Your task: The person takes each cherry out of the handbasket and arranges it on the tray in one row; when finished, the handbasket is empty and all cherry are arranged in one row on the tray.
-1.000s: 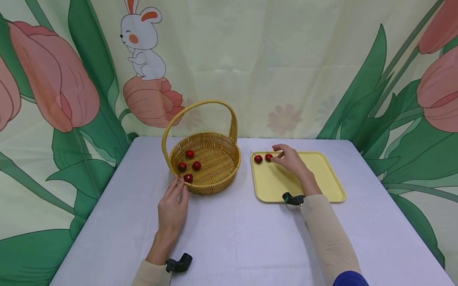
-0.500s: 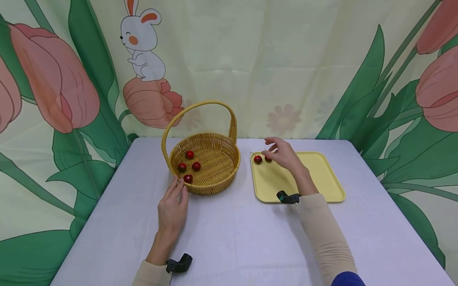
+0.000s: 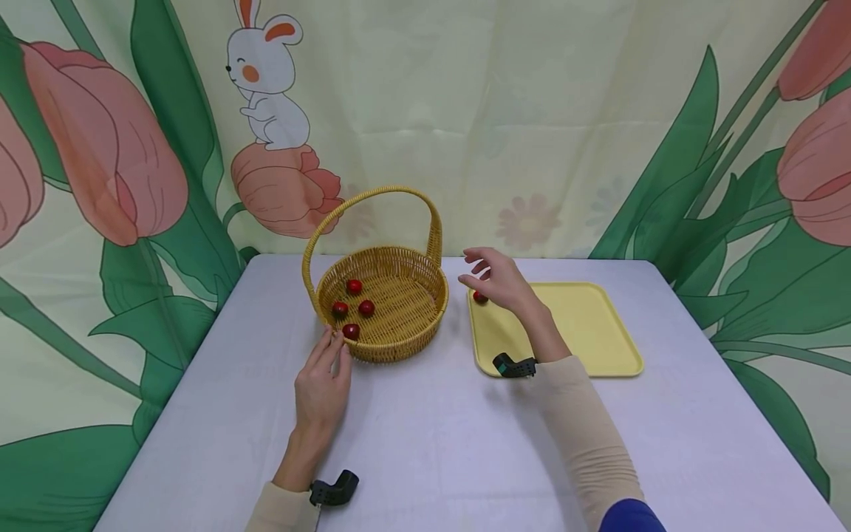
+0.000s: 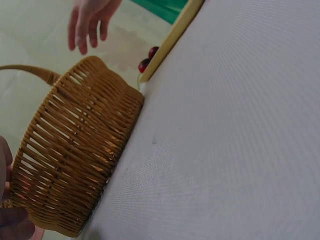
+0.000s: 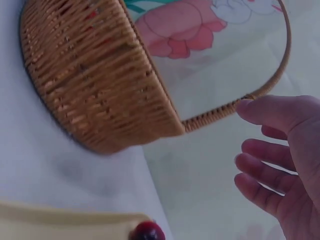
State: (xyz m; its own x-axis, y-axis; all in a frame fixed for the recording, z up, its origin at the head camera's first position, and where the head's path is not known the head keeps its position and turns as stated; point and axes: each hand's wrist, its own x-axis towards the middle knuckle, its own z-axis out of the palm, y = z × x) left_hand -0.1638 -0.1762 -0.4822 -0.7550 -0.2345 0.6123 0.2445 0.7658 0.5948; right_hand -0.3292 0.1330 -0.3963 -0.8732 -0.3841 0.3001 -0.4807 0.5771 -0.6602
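Observation:
A wicker basket (image 3: pixel 405 349) with a tall arched handle stands left of the table's middle, with several red cherries (image 3: pixel 366 308) inside. My left hand (image 3: pixel 322 391) grips its near-left rim; the left wrist view catches the fingers (image 4: pixel 14 222) at the basket wall. Above the left end of a yellow tray (image 3: pixel 578 325) hovers my right hand (image 3: pixel 500 281), its fingers loosely bent and nothing between them. Below it a cherry (image 3: pixel 480 297) lies near the tray's left corner, partly covered by the hand. Two cherries (image 4: pixel 144 65) show on the tray in the left wrist view.
A white cloth (image 3: pixel 425 443) covers the table. Behind it hangs a printed curtain (image 3: pixel 532 133) with tulips and a rabbit. The basket handle (image 3: pixel 435 236) rises between the basket and my right hand.
My right hand has moved left and slightly up from the cherries on the tray, toward the basket, carrying nothing. The left hand and basket stay put.

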